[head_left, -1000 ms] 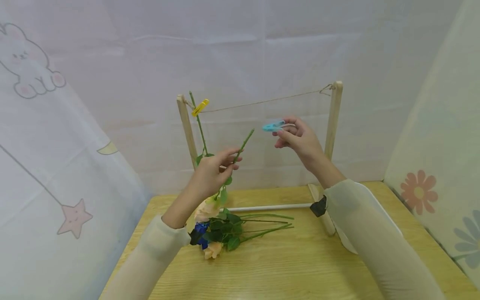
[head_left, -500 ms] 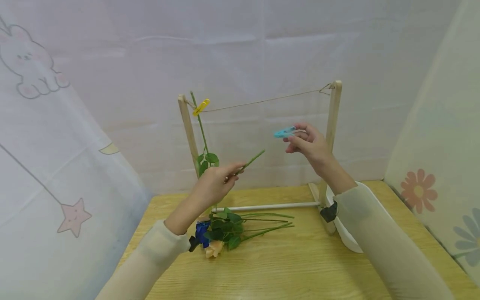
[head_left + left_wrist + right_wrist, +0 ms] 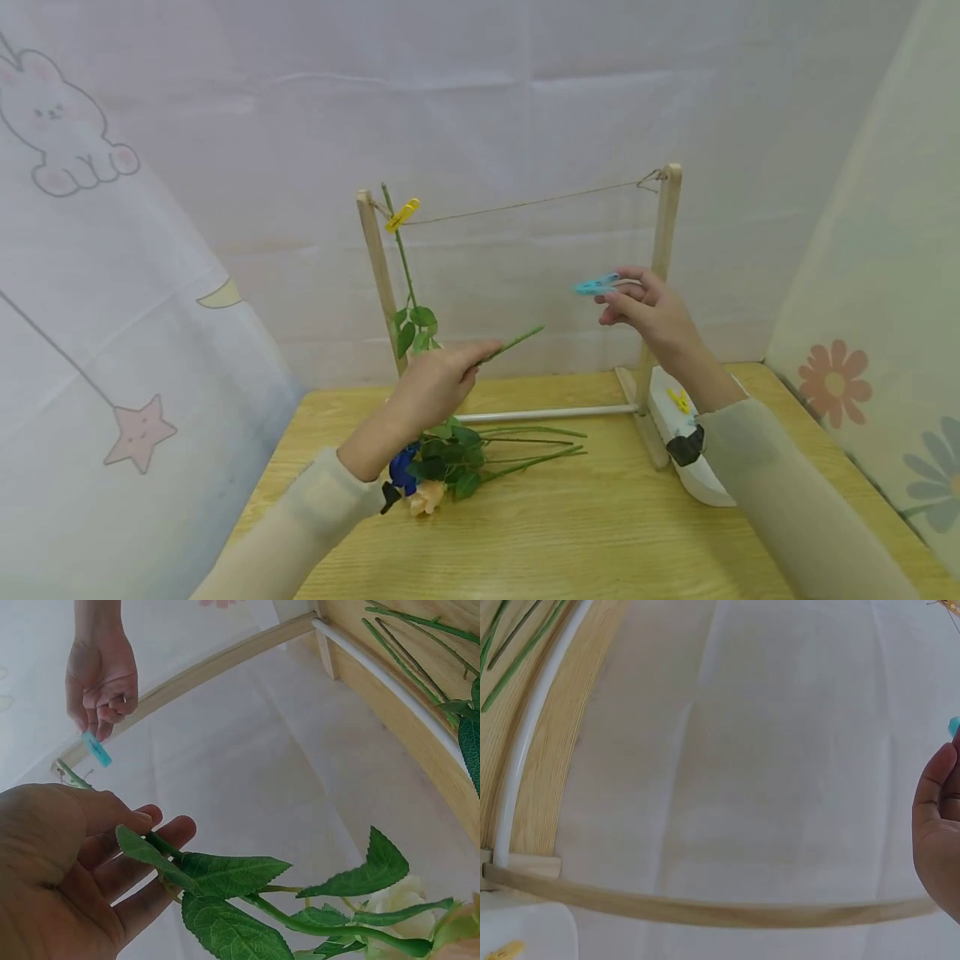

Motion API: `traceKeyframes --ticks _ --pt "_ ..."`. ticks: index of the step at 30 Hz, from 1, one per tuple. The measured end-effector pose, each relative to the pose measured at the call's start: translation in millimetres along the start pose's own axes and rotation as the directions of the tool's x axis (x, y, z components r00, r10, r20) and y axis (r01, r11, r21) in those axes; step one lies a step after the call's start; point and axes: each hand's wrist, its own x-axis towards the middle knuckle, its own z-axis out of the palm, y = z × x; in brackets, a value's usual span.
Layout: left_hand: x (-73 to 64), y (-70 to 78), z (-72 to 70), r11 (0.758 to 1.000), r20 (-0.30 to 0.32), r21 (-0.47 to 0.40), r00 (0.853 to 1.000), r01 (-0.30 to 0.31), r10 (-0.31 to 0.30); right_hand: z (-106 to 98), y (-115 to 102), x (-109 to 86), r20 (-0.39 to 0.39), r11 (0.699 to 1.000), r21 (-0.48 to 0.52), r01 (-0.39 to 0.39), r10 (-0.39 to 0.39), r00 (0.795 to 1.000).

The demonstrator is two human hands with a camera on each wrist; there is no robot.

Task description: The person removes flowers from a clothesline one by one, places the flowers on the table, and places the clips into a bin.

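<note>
My left hand [image 3: 438,385] pinches the green stem of a flower [image 3: 322,928], whose cut end points up and right in the head view. Leaves and a pale bloom of it show in the left wrist view. Between thumb and fingers, my right hand [image 3: 654,321] holds a light blue clothespin [image 3: 596,286], apart from the stem and below the twine [image 3: 525,203]. At the left end of the twine a yellow clothespin [image 3: 402,215] clips another stem [image 3: 405,267], which hangs bloom downward; its bloom is mostly hidden behind my left hand.
The twine runs between two wooden posts [image 3: 664,225], joined low down by a white rod [image 3: 551,412]. Several flowers, one with a blue rose [image 3: 402,468], lie on the table [image 3: 570,533]. A white tub [image 3: 705,483] with a yellow clothespin [image 3: 679,401] stands at the right.
My right hand has moved right and down with the blue clothespin. My left hand has lowered, and its stem has tipped over toward the right. More of the tub shows.
</note>
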Motion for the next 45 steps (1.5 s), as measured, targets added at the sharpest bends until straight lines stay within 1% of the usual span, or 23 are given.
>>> traceKeyframes --ticks 4,7,11,15,18,22,24,26,28,31,33,37,41,45 --pt "-1.9 2.8 3.3 0.997 -0.007 0.08 1.0 -0.025 0.026 -9.0 -0.1 -6.3 0.012 1.0 -0.017 0.016 -0.015 1.0" --pt "-4.0 4.3 7.0 0.988 0.012 0.15 0.999 -0.034 0.032 -13.5 1.5 -10.0 0.025 0.999 -0.016 0.028 -0.028 0.999" --pt "-7.7 3.9 16.7 0.971 0.032 0.232 0.998 -0.051 0.045 -17.5 4.0 -14.3 0.029 0.999 0.027 0.046 -0.047 0.998" --pt "-11.0 3.6 27.9 0.946 0.013 0.315 0.997 -0.075 0.075 -21.5 6.1 -19.0 0.028 0.996 0.076 0.056 -0.058 0.998" --pt "-13.3 3.7 34.5 0.946 0.01 0.314 0.996 -0.083 0.084 -25.0 6.9 -22.7 0.023 0.994 0.092 0.052 -0.054 0.998" --pt "-15.7 5.7 43.0 0.956 0.005 0.277 0.995 -0.093 0.096 -32.7 7.6 -27.7 -0.003 0.988 0.142 0.056 -0.056 0.998" --pt "-17.2 6.4 48.5 0.949 -0.01 0.298 0.994 -0.105 0.113 -36.9 7.8 -30.1 -0.018 0.983 0.171 0.068 -0.066 0.998" --pt "-19.5 7.5 53.7 0.938 -0.008 0.33 0.993 -0.109 0.118 -41.0 8.7 -32.9 -0.028 0.98 0.181 0.08 -0.076 0.997" --pt "-22.4 9.0 58.4 0.926 0.014 0.362 0.994 -0.105 0.107 -44.9 9.9 -36.0 -0.025 0.979 0.184 0.087 -0.084 0.996" --pt "-26.2 12.6 65.0 0.913 0.069 0.4 0.996 -0.085 0.063 -51.1 12.5 -41.6 -0.021 0.98 0.176 0.088 -0.085 0.996" --pt "-27.4 15.0 70.2 0.906 0.106 0.416 0.994 -0.081 0.04 -55.8 14.8 -46.4 -0.025 0.98 0.179 0.083 -0.08 0.997" --pt "-29.0 18.0 81.7 0.896 0.165 0.434 0.986 -0.09 0.019 -65.0 21.3 -57.1 -0.036 0.983 0.17 0.065 -0.059 0.998" --pt "-30.7 19.0 88.8 0.886 0.192 0.453 0.981 -0.095 0.007 -74.7 29.9 -65.0 -0.044 0.984 0.173 0.046 -0.038 0.998" --pt "-31.6 20.1 91.4 0.878 0.206 0.468 0.979 -0.101 0.003 -85.3 37.2 -69.4 -0.076 0.978 0.205 0.033 -0.018 0.997"
